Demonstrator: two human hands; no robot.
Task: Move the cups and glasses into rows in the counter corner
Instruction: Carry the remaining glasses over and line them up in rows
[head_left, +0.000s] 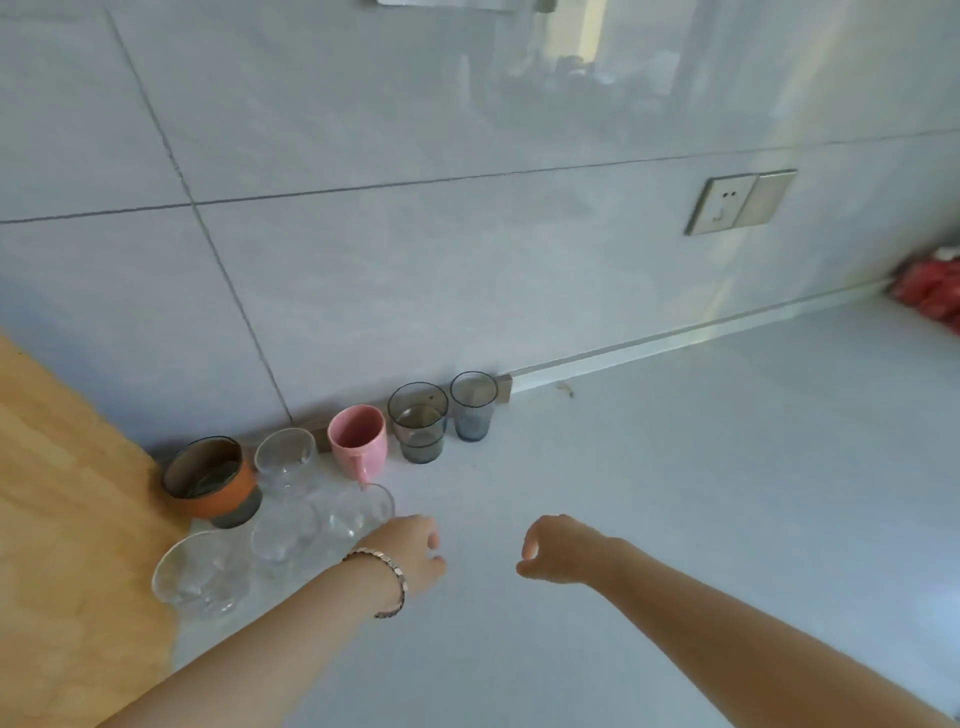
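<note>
Clear glass tumblers (358, 512) were noted in a front row at the worktop's (675, 493) left back corner, behind them the pink mug (358, 441). The left hand (415, 551), empty and loosely curled, lay just right of the nearest tumbler; the right hand (556, 551), empty too, lay farther.

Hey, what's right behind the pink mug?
Behind the pink mug runs the low strip along the tiled wall. The stretch directly behind it is hidden.
</note>
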